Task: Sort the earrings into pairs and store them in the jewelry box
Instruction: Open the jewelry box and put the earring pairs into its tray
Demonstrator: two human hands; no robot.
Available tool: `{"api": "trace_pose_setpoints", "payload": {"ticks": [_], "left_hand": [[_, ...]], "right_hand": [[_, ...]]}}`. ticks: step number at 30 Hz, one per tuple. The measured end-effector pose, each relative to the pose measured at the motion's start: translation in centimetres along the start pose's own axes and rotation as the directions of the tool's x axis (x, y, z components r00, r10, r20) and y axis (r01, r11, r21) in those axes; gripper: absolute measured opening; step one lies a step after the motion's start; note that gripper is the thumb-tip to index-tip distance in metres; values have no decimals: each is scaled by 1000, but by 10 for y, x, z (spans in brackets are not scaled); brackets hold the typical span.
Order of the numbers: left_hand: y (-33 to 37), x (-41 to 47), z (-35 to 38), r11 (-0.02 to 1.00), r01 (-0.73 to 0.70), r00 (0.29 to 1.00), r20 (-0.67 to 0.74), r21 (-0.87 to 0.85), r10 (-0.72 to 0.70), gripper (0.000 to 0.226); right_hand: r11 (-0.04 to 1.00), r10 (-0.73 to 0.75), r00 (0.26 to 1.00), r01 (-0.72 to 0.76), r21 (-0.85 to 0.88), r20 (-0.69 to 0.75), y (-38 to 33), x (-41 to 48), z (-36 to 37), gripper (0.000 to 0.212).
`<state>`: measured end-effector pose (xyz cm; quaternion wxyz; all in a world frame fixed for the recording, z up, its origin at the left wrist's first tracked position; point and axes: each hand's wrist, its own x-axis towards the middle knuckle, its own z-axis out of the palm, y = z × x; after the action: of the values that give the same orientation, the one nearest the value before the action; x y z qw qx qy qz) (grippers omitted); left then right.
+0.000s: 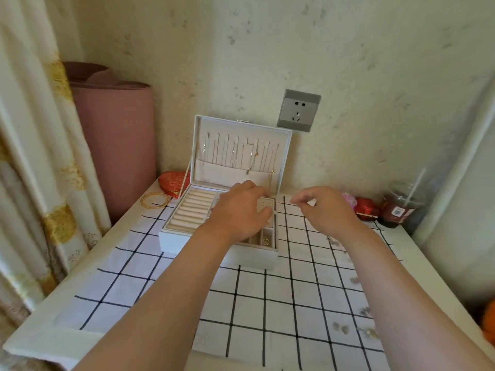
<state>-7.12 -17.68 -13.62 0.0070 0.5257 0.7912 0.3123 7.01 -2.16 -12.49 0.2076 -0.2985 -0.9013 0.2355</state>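
Note:
A white jewelry box (187, 236) stands open at the back of the table, necklaces hanging in its raised lid (241, 153). My left hand (238, 212) reaches into the box and grips a small cream earring card (265, 204) between thumb and fingers. A gold ring (265, 241) lies in a front compartment. My right hand (324, 207) hovers just right of the box, thumb and forefinger pinched together; whether anything is between them is too small to tell. Several loose earrings (341, 328) lie on the checked cloth at the right.
Gold bangles (155, 200) and a red heart-shaped box (174, 182) sit left of the jewelry box. A red box (365, 208) and a lidded drink cup with a straw (401, 207) stand at the back right. A pink roll (117, 145) leans in the corner; a wall socket (298, 110) is behind.

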Motion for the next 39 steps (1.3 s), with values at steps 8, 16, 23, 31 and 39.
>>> {"api": "trace_pose_setpoints", "payload": {"ticks": [8, 16, 23, 31, 39], "left_hand": [[71, 10, 61, 992, -123, 979, 167, 11, 119, 28], [82, 10, 112, 989, -90, 921, 387, 118, 38, 46], [76, 11, 120, 983, -101, 927, 373, 152, 38, 46], [75, 11, 123, 991, -52, 953, 304, 122, 13, 26], [82, 10, 124, 977, -62, 963, 268, 203, 5, 19]], "right_hand": [[933, 203, 977, -170, -317, 72, 84, -34, -31, 41], [902, 184, 961, -81, -423, 207, 102, -35, -18, 32], [971, 139, 939, -66, -231, 314, 95, -35, -16, 19], [988, 151, 967, -155, 4, 206, 106, -39, -30, 20], [973, 172, 917, -103, -205, 359, 94, -44, -25, 24]]}}
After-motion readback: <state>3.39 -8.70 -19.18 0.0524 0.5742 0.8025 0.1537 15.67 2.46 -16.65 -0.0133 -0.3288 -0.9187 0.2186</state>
